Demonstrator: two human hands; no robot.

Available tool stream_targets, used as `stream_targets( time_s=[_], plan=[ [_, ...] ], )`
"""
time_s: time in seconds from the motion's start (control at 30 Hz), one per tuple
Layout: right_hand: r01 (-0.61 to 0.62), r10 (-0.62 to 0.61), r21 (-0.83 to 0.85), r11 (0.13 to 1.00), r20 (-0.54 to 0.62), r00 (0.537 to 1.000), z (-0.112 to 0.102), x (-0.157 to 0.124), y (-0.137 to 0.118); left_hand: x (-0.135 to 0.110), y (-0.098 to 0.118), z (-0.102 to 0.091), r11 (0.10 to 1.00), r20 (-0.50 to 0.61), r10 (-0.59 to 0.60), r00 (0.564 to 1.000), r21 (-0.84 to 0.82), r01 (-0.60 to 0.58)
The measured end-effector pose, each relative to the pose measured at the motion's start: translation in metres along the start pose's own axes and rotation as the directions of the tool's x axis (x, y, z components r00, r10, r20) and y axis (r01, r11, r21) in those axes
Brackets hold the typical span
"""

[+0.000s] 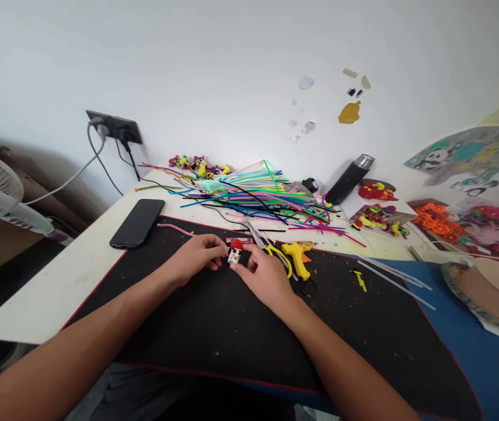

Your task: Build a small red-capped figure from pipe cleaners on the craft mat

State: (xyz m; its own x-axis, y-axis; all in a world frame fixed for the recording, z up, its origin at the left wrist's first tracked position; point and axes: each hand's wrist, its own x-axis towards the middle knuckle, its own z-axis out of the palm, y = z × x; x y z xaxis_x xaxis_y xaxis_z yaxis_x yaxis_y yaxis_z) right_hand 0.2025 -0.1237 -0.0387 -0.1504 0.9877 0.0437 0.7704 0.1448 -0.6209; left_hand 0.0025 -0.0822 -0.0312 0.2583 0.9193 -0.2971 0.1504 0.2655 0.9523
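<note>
The right hand [269, 278] grasped a small red-topped figurine [235, 255] upright between thumb and fingers, over the black mat [214, 333]. The left hand [199, 256] had its fingers drawn together at the figurine's other side; whether they gripped it could not be told. Just beside the right hand lay yellow-handled scissors [271, 249] and a yellow glue gun [297, 256]. A black smartphone [138, 223] lay on the white surface [34, 298], left of a heap of coloured pipe cleaners [249, 188].
</note>
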Motion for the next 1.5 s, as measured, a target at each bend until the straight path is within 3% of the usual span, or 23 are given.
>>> stream_targets(
  time_s=[1.5],
  plan=[
    [0.001, -0.001, 0.027, 1.0, -0.018, 1.0, 0.0004, 0.0005, 0.001, 0.0022, -0.003, -0.0028, 0.998, 0.04, 0.003, 0.999, 0.057, -0.006]
  ],
)
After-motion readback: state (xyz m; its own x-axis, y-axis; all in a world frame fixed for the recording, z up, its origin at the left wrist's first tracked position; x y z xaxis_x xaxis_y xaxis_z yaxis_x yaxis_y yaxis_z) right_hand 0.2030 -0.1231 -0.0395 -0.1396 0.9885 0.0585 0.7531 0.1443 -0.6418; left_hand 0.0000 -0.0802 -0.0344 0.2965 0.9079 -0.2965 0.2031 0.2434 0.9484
